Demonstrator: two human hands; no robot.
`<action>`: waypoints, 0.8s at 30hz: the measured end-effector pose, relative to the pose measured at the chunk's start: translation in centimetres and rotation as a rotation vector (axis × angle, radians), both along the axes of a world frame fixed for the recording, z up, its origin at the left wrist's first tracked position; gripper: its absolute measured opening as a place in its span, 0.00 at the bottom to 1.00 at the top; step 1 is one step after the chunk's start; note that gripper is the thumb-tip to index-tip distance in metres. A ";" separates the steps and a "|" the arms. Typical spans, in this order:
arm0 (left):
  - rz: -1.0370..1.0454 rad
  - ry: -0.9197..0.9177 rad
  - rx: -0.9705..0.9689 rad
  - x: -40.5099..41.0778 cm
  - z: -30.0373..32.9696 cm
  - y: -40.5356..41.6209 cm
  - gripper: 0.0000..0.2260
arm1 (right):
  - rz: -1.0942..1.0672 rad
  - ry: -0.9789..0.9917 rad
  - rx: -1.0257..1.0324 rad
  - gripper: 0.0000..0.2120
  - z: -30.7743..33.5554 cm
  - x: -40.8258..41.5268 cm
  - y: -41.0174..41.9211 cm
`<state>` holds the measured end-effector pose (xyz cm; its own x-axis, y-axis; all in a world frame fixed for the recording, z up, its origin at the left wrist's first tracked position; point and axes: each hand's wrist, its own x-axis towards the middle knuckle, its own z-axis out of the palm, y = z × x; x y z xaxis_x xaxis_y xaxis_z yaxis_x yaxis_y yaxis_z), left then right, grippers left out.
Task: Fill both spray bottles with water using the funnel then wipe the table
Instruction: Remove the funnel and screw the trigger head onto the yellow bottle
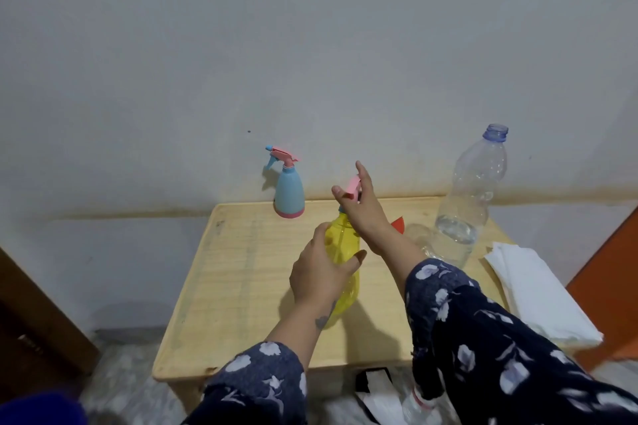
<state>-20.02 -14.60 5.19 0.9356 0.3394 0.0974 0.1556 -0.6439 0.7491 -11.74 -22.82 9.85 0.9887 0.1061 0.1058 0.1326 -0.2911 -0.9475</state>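
The left hand [319, 269] is wrapped around the body of the yellow spray bottle [341, 252]: the thumb lies across the front of the translucent plastic and the other fingers curl behind it, out of sight. The grip is closed on the bottle's mid-section. The right hand [362, 207] sits on top of the same bottle at the pink spray head [354, 188]. Its thumb and middle fingers pinch the head; the index finger points up and away, extended. The bottle stands roughly upright on the table, near its centre, leaning slightly toward the camera. Its body is smooth, rounded and see-through yellow. How far the head is seated on the neck cannot be determined.

Both forearms wear dark blue sleeves [483, 338] of soft fabric with a pale floral print.

The blue spray bottle [289, 193] stands upright at the table's far edge, against the wall, well apart from the hands. It is opaque, bell-shaped, with a pink base ring and a pink-and-blue trigger head fitted.

A red funnel [399, 223] is partly hidden behind the right wrist. To its right stands a large clear plastic water bottle [466, 203], ribbed, uncapped, with water in its lower part. A folded white cloth [538, 290] lies on the right edge of the table.

The table [241, 269] is pale wood with a visible grain and a raised lip.
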 end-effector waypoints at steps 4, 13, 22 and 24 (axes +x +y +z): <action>-0.224 0.093 0.116 -1.3 -0.1 0.9 0.23 | -0.081 -0.031 0.062 0.22 -1.2 -2.2 -2.4; -0.365 0.651 0.315 -2.9 -2.1 5.5 0.22 | -0.027 0.193 -0.300 0.19 -6.2 -9.0 -9.6; -0.352 0.683 0.345 -7.2 -3.2 3.3 0.21 | -0.092 0.275 -0.293 0.19 -9.1 -13.9 -14.4; -0.333 0.677 0.348 -7.9 -3.3 3.1 0.21 | -0.105 0.280 -0.280 0.17 -9.2 -14.7 -15.0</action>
<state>-27.90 -11.49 1.92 0.8758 0.0885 -0.4744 0.2612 -0.9136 0.3118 -26.41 -37.79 0.62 0.9822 -0.0103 -0.1876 -0.1632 -0.5413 -0.8248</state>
